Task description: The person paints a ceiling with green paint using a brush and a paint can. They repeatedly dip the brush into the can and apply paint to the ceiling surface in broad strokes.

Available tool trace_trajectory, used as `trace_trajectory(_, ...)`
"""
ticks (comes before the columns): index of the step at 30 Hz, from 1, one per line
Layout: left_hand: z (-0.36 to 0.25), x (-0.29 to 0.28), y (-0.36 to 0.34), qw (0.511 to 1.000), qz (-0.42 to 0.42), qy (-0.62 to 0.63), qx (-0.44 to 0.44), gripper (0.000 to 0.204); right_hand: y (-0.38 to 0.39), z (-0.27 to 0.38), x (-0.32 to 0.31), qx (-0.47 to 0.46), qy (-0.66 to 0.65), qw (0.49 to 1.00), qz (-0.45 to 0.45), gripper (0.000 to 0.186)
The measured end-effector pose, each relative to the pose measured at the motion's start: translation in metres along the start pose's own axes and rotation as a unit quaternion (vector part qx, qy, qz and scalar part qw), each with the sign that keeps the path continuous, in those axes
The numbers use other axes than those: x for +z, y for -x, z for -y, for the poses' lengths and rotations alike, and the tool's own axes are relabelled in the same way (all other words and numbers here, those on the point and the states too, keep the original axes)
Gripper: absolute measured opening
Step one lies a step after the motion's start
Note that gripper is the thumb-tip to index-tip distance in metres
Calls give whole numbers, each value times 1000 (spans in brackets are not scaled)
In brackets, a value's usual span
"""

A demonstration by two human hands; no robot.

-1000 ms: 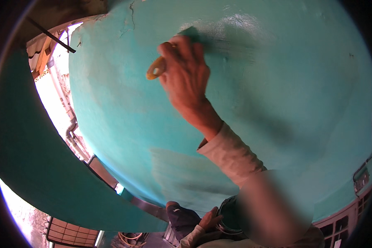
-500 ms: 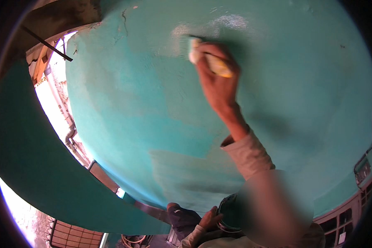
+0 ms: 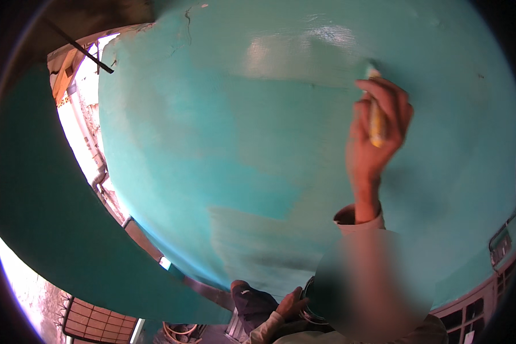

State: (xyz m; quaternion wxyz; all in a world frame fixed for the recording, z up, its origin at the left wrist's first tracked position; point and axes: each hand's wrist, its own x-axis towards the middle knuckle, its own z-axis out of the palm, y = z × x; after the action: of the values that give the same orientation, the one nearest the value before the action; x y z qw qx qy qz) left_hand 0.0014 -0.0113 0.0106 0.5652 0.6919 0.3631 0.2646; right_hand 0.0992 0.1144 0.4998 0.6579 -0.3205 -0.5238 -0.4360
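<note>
A paintbrush [image 3: 376,125] with a yellow handle is gripped in my right hand [image 3: 391,109], its bristles up against the teal wall [image 3: 264,132]. The fingers close round the handle near the ferrule. Wet paint shines on the wall to the brush's upper left, and the painted patches differ in shade. Low in the view, my left hand [image 3: 290,304] curls over the rim of a round paint can [image 3: 307,312] held close to my body. Much of the can is hidden by a blurred area, so its contents cannot be made out.
A dark green curved surface [image 3: 51,212] sweeps down the left side. Beyond it are a pipe [image 3: 88,135] and a bright gap. A dark rod [image 3: 83,49] juts out at the upper left. At the lower right is a paned window or door [image 3: 470,315]; a crack [image 3: 188,26] marks the wall above.
My right hand has swept the paintbrush to the right across the wall, and the brush now points more upright. My left hand stays at the paint can.
</note>
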Motion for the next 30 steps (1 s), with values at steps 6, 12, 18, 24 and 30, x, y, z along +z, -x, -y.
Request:
trace_trajectory(6,6,1,2,1000,-8,-2,22,47,29,49,88,19,-47,998,26,31)
trace_trajectory(12,5,4,0,1000,-12,2,19,46,44,89,148,-2,-81,993,85,40)
trace_trajectory(18,8,2,2,1000,-12,-5,21,46,33,82,144,18,-231,969,89,27)
trace_trajectory(24,-22,-6,4,1000,6,-10,-17,45,21,2,77,11,-234,971,52,22)
trace_trajectory(30,-33,-6,8,998,10,-45,34,42,6,-51,-12,67,-205,975,52,26)
